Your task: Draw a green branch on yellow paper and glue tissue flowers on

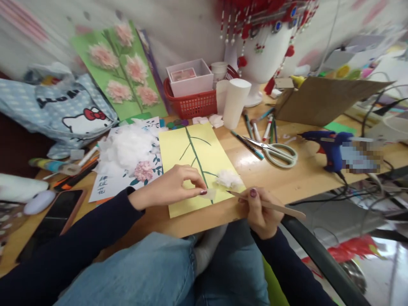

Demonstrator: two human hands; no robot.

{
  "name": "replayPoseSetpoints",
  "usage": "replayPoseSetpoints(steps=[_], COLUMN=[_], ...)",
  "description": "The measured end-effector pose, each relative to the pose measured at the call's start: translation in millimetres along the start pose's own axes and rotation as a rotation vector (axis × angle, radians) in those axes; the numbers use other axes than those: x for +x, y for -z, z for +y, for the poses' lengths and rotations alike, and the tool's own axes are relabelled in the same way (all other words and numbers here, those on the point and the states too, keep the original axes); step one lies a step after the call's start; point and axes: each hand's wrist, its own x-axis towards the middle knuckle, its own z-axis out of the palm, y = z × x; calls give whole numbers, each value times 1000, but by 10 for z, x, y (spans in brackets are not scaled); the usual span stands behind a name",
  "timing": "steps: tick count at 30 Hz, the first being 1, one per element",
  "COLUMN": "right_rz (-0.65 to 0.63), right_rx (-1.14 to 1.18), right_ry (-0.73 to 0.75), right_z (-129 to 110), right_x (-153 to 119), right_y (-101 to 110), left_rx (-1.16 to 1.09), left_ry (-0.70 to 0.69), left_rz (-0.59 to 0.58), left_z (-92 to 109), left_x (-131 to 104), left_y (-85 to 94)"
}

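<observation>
A yellow sheet (178, 148) with a painted green branch lies at the desk's front edge. Over its lower part, my left hand (175, 185) pinches a small piece of thin white paper (209, 195) between thumb and fingers. A white ruffled paper flower (228, 179) sits on the sheet's right side, by a side twig. To the right of the sheet my right hand (263, 212) is closed on a flat wooden stick (283, 208), its pointed end toward the flower. Left of the yellow sheet, a heap of white tissue pieces (124, 146) rests on a printed sheet with a pink flower.
Scissors (279, 154), pens and a blue glue gun (331, 146) with cables lie on the right. Behind stand a red basket (194, 104), a white roll (236, 104) and a cardboard piece (321, 100). A phone (52, 221) is at the left; a green flower picture (119, 70) leans at the back.
</observation>
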Motion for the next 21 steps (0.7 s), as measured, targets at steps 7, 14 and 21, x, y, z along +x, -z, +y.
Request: replayPoseSetpoints(steps=[7, 14, 21], right_rz=[-97, -87, 51], right_rx=[-155, -144, -28], right_ry=[162, 153, 15], right_z=[-50, -68, -32], right_x=[101, 147, 36], right_y=[-28, -42, -63], left_rx=[111, 208, 281], left_ry=[-70, -64, -43], left_rz=[-63, 18, 100], left_z=[-50, -41, -93], left_x=[232, 368, 457], left_y=[-262, -373, -455])
